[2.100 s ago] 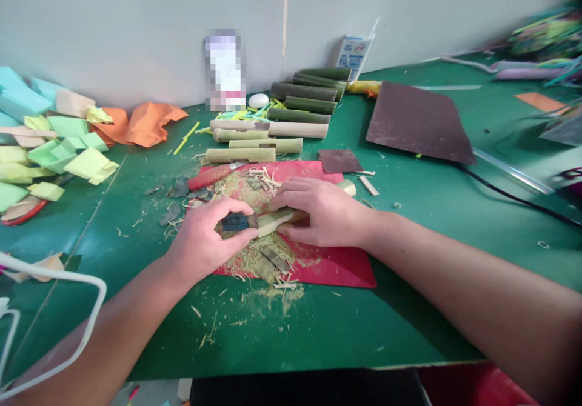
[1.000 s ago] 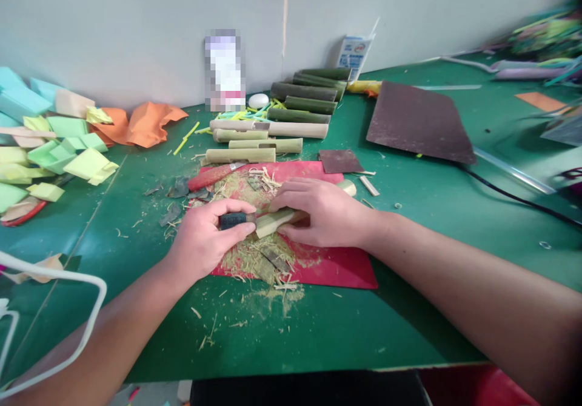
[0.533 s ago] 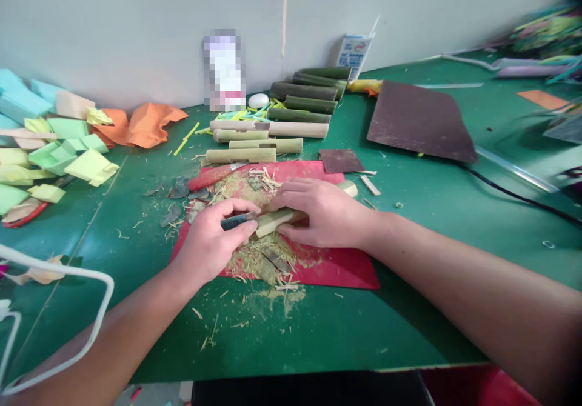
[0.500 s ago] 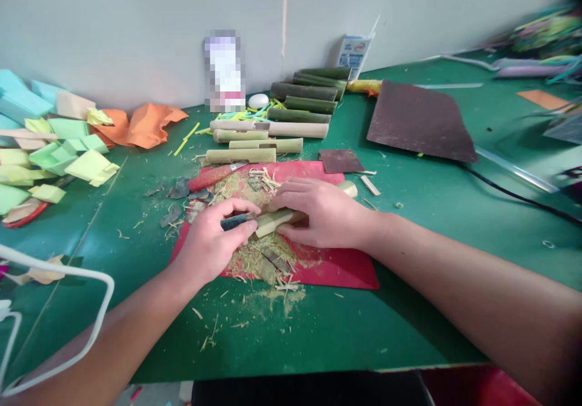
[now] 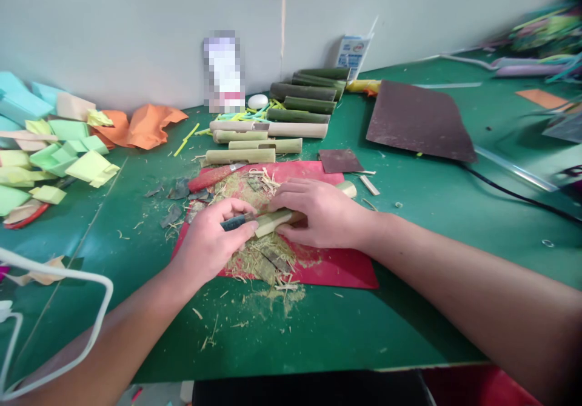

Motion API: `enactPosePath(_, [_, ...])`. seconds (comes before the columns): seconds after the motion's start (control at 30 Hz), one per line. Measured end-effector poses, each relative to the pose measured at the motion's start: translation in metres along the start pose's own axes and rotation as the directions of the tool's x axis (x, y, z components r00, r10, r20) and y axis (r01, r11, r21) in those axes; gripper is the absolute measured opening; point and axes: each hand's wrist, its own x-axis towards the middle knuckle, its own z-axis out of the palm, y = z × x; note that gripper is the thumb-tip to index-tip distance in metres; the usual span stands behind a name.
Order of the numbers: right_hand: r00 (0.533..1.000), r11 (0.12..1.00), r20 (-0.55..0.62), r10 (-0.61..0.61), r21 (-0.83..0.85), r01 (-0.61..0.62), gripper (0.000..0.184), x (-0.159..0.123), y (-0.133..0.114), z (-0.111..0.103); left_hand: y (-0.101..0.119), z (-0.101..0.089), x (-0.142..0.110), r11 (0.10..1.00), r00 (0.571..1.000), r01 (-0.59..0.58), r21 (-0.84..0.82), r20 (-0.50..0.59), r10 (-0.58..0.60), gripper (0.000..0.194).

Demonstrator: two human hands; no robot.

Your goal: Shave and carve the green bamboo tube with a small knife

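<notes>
My left hand point(image 5: 216, 233) is closed, thumb and fingers pinching a small dark piece of sandpaper point(image 5: 235, 222) that looks rolled or folded. It touches the near left end of a pale bamboo tube point(image 5: 268, 223). Over the tube's middle, my right hand point(image 5: 313, 212) wraps its fingers and keeps it against the red mat point(image 5: 348, 269); the far end shows past the knuckles. Sawdust and shavings point(image 5: 248, 260) lie around both hands, with dark scraps point(image 5: 276, 260) among them. A red-handled knife point(image 5: 213, 177) rests at the mat's upper left.
Behind the mat lie several pale bamboo pieces point(image 5: 240, 156) and green bamboo pieces point(image 5: 300, 116). A large dark sheet point(image 5: 418, 121) and a small dark square point(image 5: 341, 160) are to the right. Folded papers point(image 5: 59, 151) pile up at left, near a white wire frame point(image 5: 107, 297).
Almost nothing differs. The sandpaper in my left hand has shifted very slightly at the tube's end; my right hand stays on the bamboo.
</notes>
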Motion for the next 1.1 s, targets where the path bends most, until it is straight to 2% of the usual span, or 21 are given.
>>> enactPosePath(0.37, [1.000,1.000,-0.004,0.017,-0.021,-0.017,0.023,0.0006,-0.0011,0.0025,-0.0039,-0.0016,-0.0004,0.997,1.000,-0.024,-0.075,-0.015,0.023,0.025])
enactPosePath(0.7, [0.999,0.999,0.009,0.048,-0.011,-0.047,0.025,0.0000,-0.0012,0.0026,-0.0059,-0.0006,-0.0006,0.999,0.998,-0.050,-0.009,-0.042,0.050,0.020])
enactPosePath(1.1, [0.998,0.998,0.015,0.059,-0.016,-0.059,0.024,-0.0012,0.0000,0.0029,-0.0054,-0.0044,0.0019,1.000,0.999,-0.024,-0.012,-0.028,0.024,0.021])
